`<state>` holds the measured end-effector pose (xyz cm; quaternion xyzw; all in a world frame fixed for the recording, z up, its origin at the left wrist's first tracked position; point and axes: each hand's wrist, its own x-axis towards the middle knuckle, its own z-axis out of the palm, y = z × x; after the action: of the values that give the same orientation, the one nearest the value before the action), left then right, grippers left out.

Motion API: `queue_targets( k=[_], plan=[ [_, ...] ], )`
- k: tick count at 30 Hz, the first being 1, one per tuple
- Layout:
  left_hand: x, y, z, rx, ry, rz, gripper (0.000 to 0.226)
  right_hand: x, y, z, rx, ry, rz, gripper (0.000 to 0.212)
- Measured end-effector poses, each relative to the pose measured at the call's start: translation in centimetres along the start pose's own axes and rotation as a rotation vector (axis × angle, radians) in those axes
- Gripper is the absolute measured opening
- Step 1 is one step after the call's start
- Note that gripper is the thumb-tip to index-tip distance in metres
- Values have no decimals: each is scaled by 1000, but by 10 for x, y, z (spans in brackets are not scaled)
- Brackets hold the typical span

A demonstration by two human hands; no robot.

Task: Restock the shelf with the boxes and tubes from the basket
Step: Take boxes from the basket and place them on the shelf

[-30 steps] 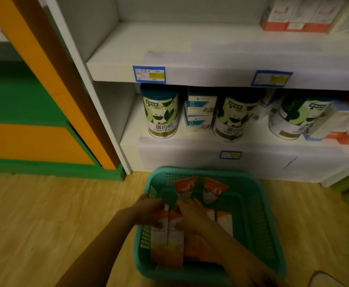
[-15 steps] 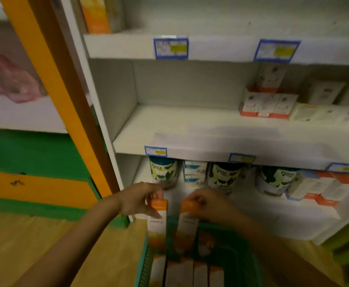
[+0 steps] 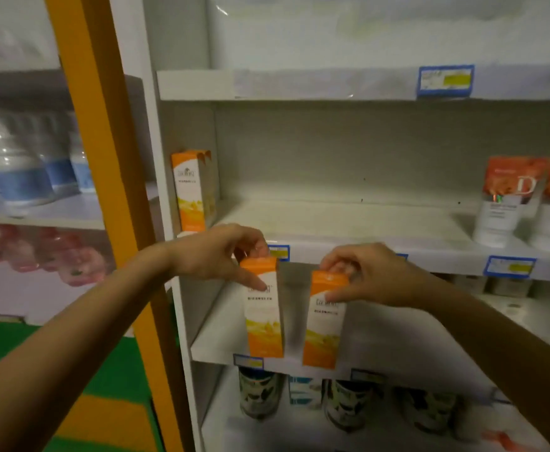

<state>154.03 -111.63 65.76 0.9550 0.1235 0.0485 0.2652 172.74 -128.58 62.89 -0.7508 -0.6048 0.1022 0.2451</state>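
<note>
My left hand [image 3: 216,252] grips the top of a tall orange and white box [image 3: 264,318], held upright in front of the shelf edge. My right hand [image 3: 363,275] pinches the top of a second matching box [image 3: 322,324] just to the right of it. Both boxes hang in the air below the white shelf board [image 3: 348,223]. At that shelf's far left stand matching orange boxes [image 3: 190,190] against the side wall. Two orange and white tubes [image 3: 508,200] stand at the shelf's right. The basket is out of view.
A yellow post [image 3: 104,177] stands left of the white shelf unit. Round tins [image 3: 260,396] and a small blue box sit on the lowest visible shelf. Blue price tags [image 3: 445,80] mark the shelf edges. Bottles fill the neighbouring shelf at the left.
Both hands lifted one box each out of the basket and raised them to the height of the upper shelf. The view tilted up, and the basket dropped out of sight.
</note>
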Motion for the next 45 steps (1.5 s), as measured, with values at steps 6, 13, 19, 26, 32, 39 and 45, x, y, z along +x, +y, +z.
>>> queue_targets(
  k=[6, 13, 19, 26, 32, 39, 45],
  plan=[
    [12, 31, -66, 96, 111, 11, 24, 26, -37, -59, 55, 117, -61, 35],
    [36, 17, -118, 192, 221, -41, 27, 75, -64, -84, 76, 238, -98, 34],
    [60, -10, -135, 310, 318, -85, 38, 115, -71, -75, 41, 299, -76, 37],
    [88, -39, -145, 361, 342, -107, 40, 148, -60, -72, 54, 370, -23, 38],
    [109, -58, -146, 414, 330, -144, 42, 169, -58, -71, 34, 386, -2, 38],
    [113, -64, -146, 500, 343, -159, 48, 195, -62, -67, -4, 392, 47, 40],
    [111, -64, -139, 617, 393, -157, 47, 207, -57, -46, -75, 368, 81, 41]
  ],
)
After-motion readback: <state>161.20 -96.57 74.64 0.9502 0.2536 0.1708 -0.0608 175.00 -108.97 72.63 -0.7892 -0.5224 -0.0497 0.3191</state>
